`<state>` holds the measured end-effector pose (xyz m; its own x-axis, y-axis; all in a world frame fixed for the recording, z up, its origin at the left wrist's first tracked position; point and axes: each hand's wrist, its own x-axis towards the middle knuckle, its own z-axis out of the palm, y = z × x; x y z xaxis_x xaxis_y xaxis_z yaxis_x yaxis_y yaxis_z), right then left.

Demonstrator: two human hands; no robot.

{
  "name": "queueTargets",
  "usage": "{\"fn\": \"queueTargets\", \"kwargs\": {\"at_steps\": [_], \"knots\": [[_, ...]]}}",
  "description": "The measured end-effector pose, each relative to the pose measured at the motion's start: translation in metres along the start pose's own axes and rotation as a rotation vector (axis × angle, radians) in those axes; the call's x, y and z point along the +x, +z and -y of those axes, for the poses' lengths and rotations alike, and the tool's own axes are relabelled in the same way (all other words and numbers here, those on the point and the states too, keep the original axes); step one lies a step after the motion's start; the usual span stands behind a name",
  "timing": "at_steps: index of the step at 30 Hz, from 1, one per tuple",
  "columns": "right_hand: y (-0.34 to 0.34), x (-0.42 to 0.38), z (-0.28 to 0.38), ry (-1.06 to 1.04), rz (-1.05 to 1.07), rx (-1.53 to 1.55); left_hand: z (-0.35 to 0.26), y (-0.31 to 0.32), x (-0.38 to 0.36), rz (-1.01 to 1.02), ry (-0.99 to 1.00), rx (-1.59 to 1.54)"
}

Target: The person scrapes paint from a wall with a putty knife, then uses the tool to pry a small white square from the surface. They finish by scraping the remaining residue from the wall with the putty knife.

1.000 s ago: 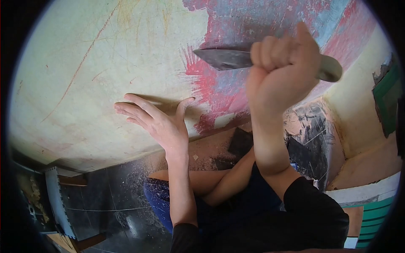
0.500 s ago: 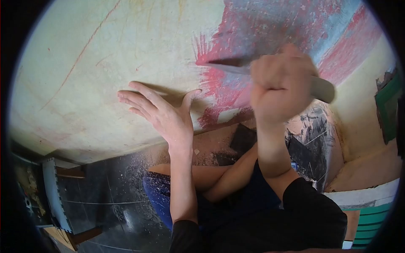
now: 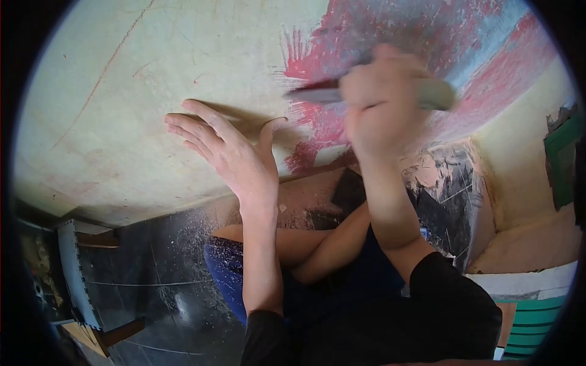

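Observation:
My right hand point(image 3: 384, 100), blurred by motion, is wrapped round the handle of a knife point(image 3: 317, 94). The blade points left, its tip at the ragged border between pale paint and red on the wall point(image 3: 140, 146). From the far side of the fist the handle's rounded grey-green end sticks out. Lower and to the left, my left hand point(image 3: 235, 155) rests against the pale paint with fingers stretched and thumb apart, holding nothing. Its thumb reaches close to the scraped red patch point(image 3: 317, 122). Farther right, the patch turns grey-blue.
Paint flakes lie over the dark tiled floor point(image 3: 165, 256) and on my blue shorts point(image 3: 224, 271); my legs are crossed below the wall. A wooden piece with a pale panel point(image 3: 79, 274) stands at lower left. At right are a green frame point(image 3: 561, 158) and green slatted plastic point(image 3: 537, 329).
My right hand has shifted left and slightly up, with the knife now lying more level and its tip close to the same place. The left hand still rests on the wall.

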<state>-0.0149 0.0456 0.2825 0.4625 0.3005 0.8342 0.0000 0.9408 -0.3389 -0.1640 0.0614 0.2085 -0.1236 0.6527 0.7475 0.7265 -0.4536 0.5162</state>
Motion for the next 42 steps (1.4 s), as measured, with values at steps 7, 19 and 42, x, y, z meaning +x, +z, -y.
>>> {"fn": "queueTargets", "kwargs": {"at_steps": [7,19,42], "knots": [[-0.044,-0.067,0.010,0.270,0.107,-0.195,-0.010,-0.038,0.004,-0.004,-0.120,0.142],[-0.147,-0.162,0.026,0.607,-0.543,-0.500,0.027,0.072,-0.089,1.667,-0.150,-0.477],[-0.180,-0.176,0.092,1.546,0.540,-0.461,0.062,0.108,-0.124,1.462,-1.037,-0.938]]}}
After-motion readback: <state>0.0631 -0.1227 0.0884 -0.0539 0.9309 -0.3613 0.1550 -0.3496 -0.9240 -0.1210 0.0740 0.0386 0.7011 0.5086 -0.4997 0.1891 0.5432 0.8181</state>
